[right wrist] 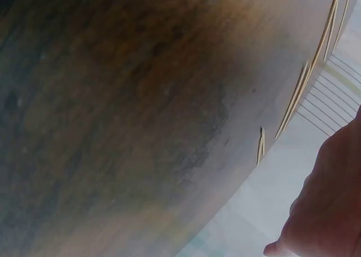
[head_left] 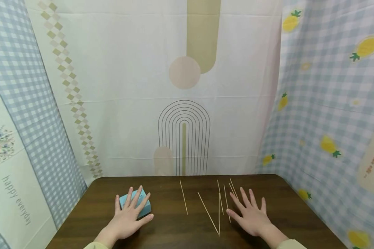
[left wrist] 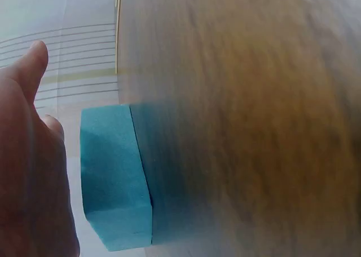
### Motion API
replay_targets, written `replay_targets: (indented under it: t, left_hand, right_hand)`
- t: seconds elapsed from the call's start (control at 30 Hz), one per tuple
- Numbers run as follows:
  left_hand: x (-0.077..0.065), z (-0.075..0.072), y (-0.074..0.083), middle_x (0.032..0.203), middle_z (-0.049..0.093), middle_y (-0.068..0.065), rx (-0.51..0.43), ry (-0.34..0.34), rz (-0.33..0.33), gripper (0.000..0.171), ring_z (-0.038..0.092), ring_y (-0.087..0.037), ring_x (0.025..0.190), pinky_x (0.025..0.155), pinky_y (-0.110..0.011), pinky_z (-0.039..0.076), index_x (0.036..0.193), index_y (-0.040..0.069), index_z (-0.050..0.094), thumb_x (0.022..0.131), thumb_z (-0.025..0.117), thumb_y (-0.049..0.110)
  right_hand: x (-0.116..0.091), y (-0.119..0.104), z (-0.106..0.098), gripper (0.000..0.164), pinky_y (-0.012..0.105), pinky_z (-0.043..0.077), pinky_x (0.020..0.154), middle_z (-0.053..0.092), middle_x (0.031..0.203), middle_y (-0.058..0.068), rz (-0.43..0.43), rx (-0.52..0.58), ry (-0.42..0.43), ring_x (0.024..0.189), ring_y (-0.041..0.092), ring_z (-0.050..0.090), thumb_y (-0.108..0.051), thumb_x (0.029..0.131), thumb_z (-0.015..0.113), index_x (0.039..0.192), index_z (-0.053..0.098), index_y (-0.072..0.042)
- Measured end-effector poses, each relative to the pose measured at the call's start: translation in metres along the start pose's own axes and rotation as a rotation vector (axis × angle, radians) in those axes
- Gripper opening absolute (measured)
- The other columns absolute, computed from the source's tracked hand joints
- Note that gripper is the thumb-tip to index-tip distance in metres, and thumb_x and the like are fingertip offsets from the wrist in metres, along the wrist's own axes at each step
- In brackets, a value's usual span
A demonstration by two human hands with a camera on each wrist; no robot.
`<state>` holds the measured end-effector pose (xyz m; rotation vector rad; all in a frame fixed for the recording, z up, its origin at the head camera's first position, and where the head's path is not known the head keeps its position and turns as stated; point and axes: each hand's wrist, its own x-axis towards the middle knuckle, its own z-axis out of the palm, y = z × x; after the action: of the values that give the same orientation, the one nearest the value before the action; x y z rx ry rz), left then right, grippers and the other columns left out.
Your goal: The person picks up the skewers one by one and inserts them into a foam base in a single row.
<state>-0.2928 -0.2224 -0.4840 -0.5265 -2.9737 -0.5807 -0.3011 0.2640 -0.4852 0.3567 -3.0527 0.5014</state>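
My left hand point(head_left: 126, 218) is spread flat, palm down, above a light blue box point(head_left: 146, 208) on the left of the table. The fingers hide part of the box in the head view; a gap shows between hand and box point(left wrist: 113, 161) in the left wrist view. On the right, my right hand point(head_left: 252, 217) is held out with fingers spread and nothing in it. Several thin wooden sticks point(head_left: 208, 214) lie scattered beside it, two meeting in a V at their near ends. Its index finger overlaps the sticks farther back in the head view.
The dark brown wooden table point(head_left: 171, 231) has rounded far corners. One more wooden stick point(head_left: 184, 197) lies apart, between the box and the other sticks. A white patterned cloth point(head_left: 127, 86) hangs behind the table, with checked cloth point(head_left: 324, 103) on the right side.
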Motion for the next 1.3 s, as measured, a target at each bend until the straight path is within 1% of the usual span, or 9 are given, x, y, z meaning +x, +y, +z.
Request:
replay_targets:
  t: [0.13, 0.27, 0.33, 0.43, 0.57, 0.7, 0.8, 1.1, 1.3]
  left_hand:
    - [0.0, -0.001, -0.007, 0.18, -0.011, -0.005, -0.105, 0.101, 0.039, 0.08, -0.025, -0.04, 0.16, 0.109, -0.074, -0.028, 0.173, 0.028, 0.021, 0.107, 0.058, 0.054]
    - [-0.003, -0.008, -0.025, 0.178, -0.018, -0.013, -0.353, 0.212, -0.009, 0.087, -0.027, -0.046, 0.157, 0.109, -0.083, -0.015, 0.174, 0.023, 0.012, 0.107, 0.063, 0.042]
    - [-0.005, -0.012, -0.035, 0.175, -0.025, -0.018, -0.51, 0.201, -0.097, 0.093, -0.026, -0.052, 0.156, 0.109, -0.086, -0.008, 0.174, 0.02, 0.0, 0.107, 0.063, 0.04]
    - [-0.008, -0.015, -0.048, 0.173, -0.032, -0.016, -0.704, 0.129, -0.244, 0.102, -0.024, -0.056, 0.154, 0.11, -0.087, -0.001, 0.17, 0.024, -0.018, 0.108, 0.061, 0.043]
    - [-0.01, -0.016, -0.061, 0.172, -0.031, -0.018, -0.839, 0.05, -0.326, 0.107, -0.018, -0.061, 0.153, 0.11, -0.086, 0.0, 0.165, 0.029, -0.029, 0.108, 0.061, 0.043]
    - [-0.011, -0.014, -0.065, 0.17, -0.03, -0.025, -0.842, -0.014, -0.326, 0.116, -0.016, -0.063, 0.153, 0.113, -0.082, -0.001, 0.164, 0.021, -0.032, 0.105, 0.067, 0.038]
    - [-0.01, -0.012, -0.065, 0.17, -0.025, -0.03, -0.793, -0.034, -0.336, 0.124, -0.012, -0.061, 0.154, 0.117, -0.077, 0.002, 0.164, 0.014, -0.03, 0.101, 0.074, 0.037]
    - [-0.005, 0.0, -0.059, 0.171, -0.006, -0.036, -0.756, 0.005, -0.328, 0.12, 0.0, -0.055, 0.157, 0.123, -0.068, 0.009, 0.165, -0.01, -0.009, 0.095, 0.082, 0.027]
    - [-0.002, 0.003, -0.041, 0.172, 0.009, -0.033, -0.732, -0.063, -0.198, 0.109, 0.015, -0.053, 0.156, 0.123, -0.063, 0.021, 0.167, -0.009, 0.01, 0.094, 0.083, 0.023]
  right_hand:
    - [0.005, 0.004, -0.001, 0.076, 0.085, -0.008, 0.11, 0.005, 0.178, 0.02, -0.006, 0.049, 0.004, 0.16, 0.051, -0.007, -0.064, 0.108, 0.046, 0.172, 0.026, -0.027]
    - [0.017, 0.018, -0.007, 0.078, 0.086, 0.01, 0.111, 0.021, 0.173, 0.029, -0.009, 0.146, 0.028, 0.159, 0.056, 0.007, -0.063, 0.108, 0.048, 0.169, 0.036, -0.017]
    - [0.021, 0.029, -0.012, 0.076, 0.081, 0.023, 0.112, 0.034, 0.167, 0.032, 0.006, 0.206, 0.059, 0.155, 0.057, 0.023, -0.06, 0.108, 0.051, 0.164, 0.044, -0.009]
    - [0.029, 0.043, -0.019, 0.068, 0.069, 0.044, 0.105, 0.054, 0.152, 0.032, 0.06, 0.298, 0.13, 0.136, 0.054, 0.053, -0.049, 0.108, 0.06, 0.156, 0.053, -0.001]
    - [0.042, 0.053, -0.025, 0.059, 0.053, 0.056, 0.09, 0.064, 0.14, 0.03, 0.169, 0.479, 0.173, 0.116, 0.043, 0.066, -0.037, 0.107, 0.065, 0.15, 0.057, 0.003]
    - [0.055, 0.056, -0.025, 0.059, 0.052, 0.058, 0.09, 0.058, 0.144, 0.033, 0.261, 0.689, 0.113, 0.123, 0.045, 0.063, -0.031, 0.108, 0.064, 0.153, 0.051, 0.005]
    - [0.063, 0.057, -0.021, 0.06, 0.054, 0.057, 0.094, 0.054, 0.149, 0.033, 0.308, 0.776, 0.086, 0.132, 0.048, 0.058, -0.028, 0.108, 0.064, 0.155, 0.048, 0.006]
    - [0.068, 0.057, -0.008, 0.051, 0.051, 0.058, 0.091, 0.065, 0.137, 0.031, 0.325, 0.846, 0.117, 0.126, 0.045, 0.064, -0.01, 0.105, 0.064, 0.151, 0.05, 0.01]
    - [0.067, 0.055, -0.006, 0.05, 0.047, 0.059, 0.088, 0.063, 0.136, 0.033, 0.314, 0.828, 0.129, 0.116, 0.039, 0.067, -0.005, 0.103, 0.067, 0.147, 0.052, 0.012]
